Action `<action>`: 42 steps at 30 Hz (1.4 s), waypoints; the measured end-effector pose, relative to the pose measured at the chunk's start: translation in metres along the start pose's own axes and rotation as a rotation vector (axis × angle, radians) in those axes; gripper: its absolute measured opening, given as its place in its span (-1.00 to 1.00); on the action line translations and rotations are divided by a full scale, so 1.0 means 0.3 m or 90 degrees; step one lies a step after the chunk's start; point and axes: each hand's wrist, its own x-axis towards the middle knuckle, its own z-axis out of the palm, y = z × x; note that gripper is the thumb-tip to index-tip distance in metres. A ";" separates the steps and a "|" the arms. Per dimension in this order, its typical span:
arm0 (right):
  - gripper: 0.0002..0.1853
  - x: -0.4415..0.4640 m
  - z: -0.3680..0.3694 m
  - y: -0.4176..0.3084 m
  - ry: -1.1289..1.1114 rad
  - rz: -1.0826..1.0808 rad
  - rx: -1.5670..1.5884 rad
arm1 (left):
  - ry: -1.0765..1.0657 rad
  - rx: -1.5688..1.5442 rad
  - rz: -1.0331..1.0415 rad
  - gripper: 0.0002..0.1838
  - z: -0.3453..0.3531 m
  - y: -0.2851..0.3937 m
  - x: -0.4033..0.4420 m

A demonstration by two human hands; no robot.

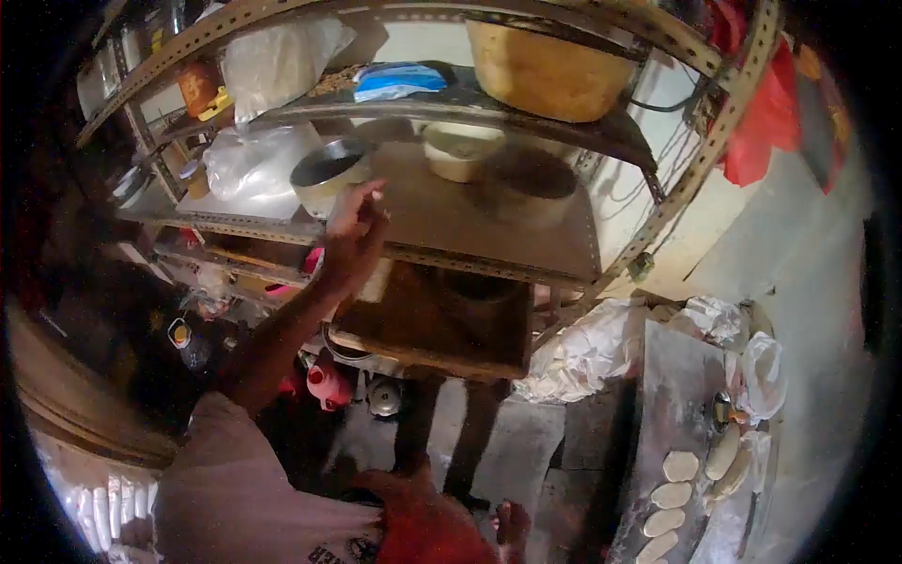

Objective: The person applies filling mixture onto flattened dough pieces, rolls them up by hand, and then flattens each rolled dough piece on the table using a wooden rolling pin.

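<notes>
My left hand (357, 218) is stretched out over the front edge of the metal shelf, in front of the right side of a round pot (324, 195) with a dark inside. Its fingers are partly bent and apart, with nothing visible in them. I cannot tell whether it touches the pot. A pale bowl (462, 155) and a dark round pan (532, 175) stand further right on the same shelf. Low in the view, my right hand (510, 523) hangs beside the red cloth (427, 522) at my waist; its fingers are too dark to make out.
A large yellowish tub (550, 70) and a blue packet (399, 82) sit on the upper shelf. Below is a wooden tray (437, 329). Flat dough pieces (667, 522) lie on a board (672, 385) at right. A pink jug (329, 383) stands on the floor.
</notes>
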 end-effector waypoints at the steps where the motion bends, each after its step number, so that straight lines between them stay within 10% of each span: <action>1: -0.65 -0.014 0.017 -0.056 0.002 0.004 -0.003 | -0.002 -0.001 -0.005 -0.47 -0.018 -0.012 0.005; 7: -0.76 0.120 0.011 0.025 0.063 -0.317 -0.193 | 0.073 0.346 0.057 -0.33 -0.082 -0.232 -0.005; 10: -0.75 0.218 -0.027 0.015 -0.013 -0.044 -0.047 | 0.022 -0.210 -0.204 -0.28 -0.081 -0.337 -0.001; 12: -0.73 0.157 -0.011 -0.003 -0.028 0.085 0.483 | 0.078 0.390 0.201 -0.30 -0.108 -0.090 -0.015; 14: -0.74 0.069 0.068 -0.123 -0.001 -0.081 -0.259 | -0.028 0.229 0.153 -0.38 -0.033 -0.144 -0.124; 17: -0.72 0.034 0.090 -0.123 -0.011 -0.065 -0.080 | -0.292 0.017 0.017 -0.57 0.112 -0.048 -0.264; 24: -0.67 0.029 -0.020 0.227 0.044 -0.210 -0.218 | -0.274 0.023 0.122 -0.62 0.550 -0.135 -0.423; 27: -0.65 -0.118 0.021 0.085 0.081 -0.143 -0.210 | -0.442 0.198 0.004 -0.63 0.725 -0.267 -0.435; 29: -0.63 -0.176 0.039 0.024 0.105 -0.015 -0.166 | -0.392 -0.305 -0.504 -0.68 0.848 -0.447 -0.532; 30: -0.61 -0.175 0.031 0.053 0.098 -0.044 -0.187 | -0.404 -0.308 -0.502 -0.68 0.817 -0.445 -0.529; 32: -0.58 -0.183 0.036 0.071 0.099 -0.070 -0.200 | -0.307 0.150 -0.014 -0.76 0.685 -0.361 -0.477; 35: -0.54 -0.148 0.086 -0.020 0.092 -0.047 -0.166 | -0.399 0.322 0.262 -0.80 0.279 0.045 -0.275; 42: -0.56 -0.117 0.322 -0.685 -0.017 -0.103 0.138 | -0.464 0.211 0.326 -0.81 0.201 -0.021 -0.434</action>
